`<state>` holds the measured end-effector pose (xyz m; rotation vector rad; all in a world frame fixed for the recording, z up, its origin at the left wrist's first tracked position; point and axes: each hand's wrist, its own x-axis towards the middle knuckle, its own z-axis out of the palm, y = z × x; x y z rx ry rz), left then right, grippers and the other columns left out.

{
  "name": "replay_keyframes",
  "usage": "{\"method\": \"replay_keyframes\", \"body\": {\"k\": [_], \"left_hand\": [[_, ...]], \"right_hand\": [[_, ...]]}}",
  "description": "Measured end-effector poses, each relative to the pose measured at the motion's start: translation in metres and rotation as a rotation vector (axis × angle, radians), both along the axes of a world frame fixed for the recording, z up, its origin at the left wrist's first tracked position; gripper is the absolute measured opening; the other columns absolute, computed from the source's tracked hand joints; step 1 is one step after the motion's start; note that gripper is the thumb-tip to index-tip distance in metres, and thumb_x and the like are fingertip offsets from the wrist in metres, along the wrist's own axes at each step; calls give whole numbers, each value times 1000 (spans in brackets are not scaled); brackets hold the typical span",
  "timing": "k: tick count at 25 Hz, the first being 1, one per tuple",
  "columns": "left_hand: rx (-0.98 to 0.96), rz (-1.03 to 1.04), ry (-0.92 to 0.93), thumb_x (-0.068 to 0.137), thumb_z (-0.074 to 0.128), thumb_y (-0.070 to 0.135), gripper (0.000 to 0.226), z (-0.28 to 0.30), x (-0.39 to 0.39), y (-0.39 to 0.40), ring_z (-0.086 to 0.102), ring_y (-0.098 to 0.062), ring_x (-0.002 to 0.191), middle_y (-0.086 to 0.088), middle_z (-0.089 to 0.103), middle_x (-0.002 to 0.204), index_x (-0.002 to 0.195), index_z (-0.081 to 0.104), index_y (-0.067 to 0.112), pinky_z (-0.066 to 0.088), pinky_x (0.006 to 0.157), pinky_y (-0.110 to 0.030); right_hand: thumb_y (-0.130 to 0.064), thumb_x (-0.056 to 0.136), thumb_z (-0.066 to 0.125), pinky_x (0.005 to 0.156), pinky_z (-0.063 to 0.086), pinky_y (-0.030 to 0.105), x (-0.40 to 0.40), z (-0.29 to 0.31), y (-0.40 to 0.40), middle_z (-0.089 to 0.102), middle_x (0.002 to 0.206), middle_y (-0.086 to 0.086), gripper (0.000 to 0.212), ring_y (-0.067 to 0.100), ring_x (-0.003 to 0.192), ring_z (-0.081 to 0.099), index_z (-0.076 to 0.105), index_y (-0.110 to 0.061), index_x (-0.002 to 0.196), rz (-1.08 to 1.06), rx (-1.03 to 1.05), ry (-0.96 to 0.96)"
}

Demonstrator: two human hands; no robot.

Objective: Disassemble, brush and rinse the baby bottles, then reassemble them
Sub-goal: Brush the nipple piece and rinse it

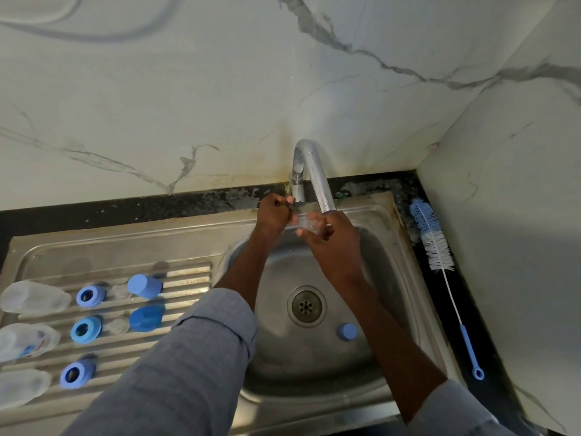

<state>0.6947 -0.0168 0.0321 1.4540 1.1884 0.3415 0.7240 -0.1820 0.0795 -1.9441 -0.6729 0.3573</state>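
Head view: left hand [274,212] grips tap handle [295,205], right hand [330,234] holds teat [309,224] (three bottles [33,297] drain).

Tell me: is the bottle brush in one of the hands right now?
No, the bottle brush lies on the dark counter right of the sink, away from both hands.

Both sleeved forearms reach toward twelve o'clock, the left hand [275,212] curled with fingertips pinched at its one o'clock side, the right hand [330,234] at its three o'clock, fingers curled in a grip.
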Motion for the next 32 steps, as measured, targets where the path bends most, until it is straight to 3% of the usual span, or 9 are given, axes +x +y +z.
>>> {"method": "replay_keyframes", "body": {"k": [5,9,12,15,19,22,25,29,32], "left_hand": [[-44,15,-23,101,51,1,15,0,0,0,59,-2,39,-8,67,68,91,57,11,37,33,-15],[-15,20,-25,101,62,14,22,1,-1,2,58,-2,40,-7,67,70,81,55,17,39,34,-17],[-20,23,-32,99,67,16,25,2,-2,3,61,-8,49,-6,66,68,76,57,18,47,45,-23],[80,-22,33,97,71,23,22,8,-3,3,68,-25,72,-11,72,79,78,62,16,55,71,-34],[431,-166,107,95,65,13,10,31,3,-11,58,-16,77,9,63,78,86,62,16,37,62,-26],[446,-308,86,92,55,-4,18,43,8,-18,58,-17,83,3,63,86,96,62,11,39,65,-21],[188,-246,-116,98,53,-8,28,40,-8,-28,59,-24,90,-17,64,103,125,60,-4,51,74,-27],[-15,63,-221,101,52,-2,26,17,-58,-64,63,-22,76,-21,65,97,127,57,2,52,59,-22],[-5,174,-166,101,45,-6,26,-1,-101,-95,65,-26,77,-25,66,95,120,61,3,53,67,-29]], "right_hand": [[-12,92,74,79,59,26,5,2,1,66,109,4,18,15,93,69,69,-16,109,-30,40,43],[-3,98,63,67,56,23,-1,17,16,71,96,14,24,17,77,66,64,3,121,-138,511,1120],[-1,97,60,56,48,19,1,18,12,67,90,14,31,12,67,55,60,4,128,-206,565,1438],[-3,93,69,65,53,22,1,19,-1,71,96,9,20,12,75,62,70,-5,113,-62,237,1001],[-7,92,71,93,57,37,5,11,-31,74,109,4,20,17,98,69,78,-15,110,135,-238,144],[-14,93,65,83,59,44,-1,15,-46,71,96,2,15,19,87,68,72,-15,106,124,-258,12],[-12,92,66,77,56,46,-4,26,-57,68,80,1,7,21,76,64,68,-13,86,169,-216,-231],[-27,99,66,87,43,28,-10,38,-71,68,101,-7,10,10,95,59,72,-20,101,121,55,-564],[-30,102,63,92,46,30,-29,16,-84,70,109,-4,18,14,104,63,75,-19,110,189,-10,-535]]}}
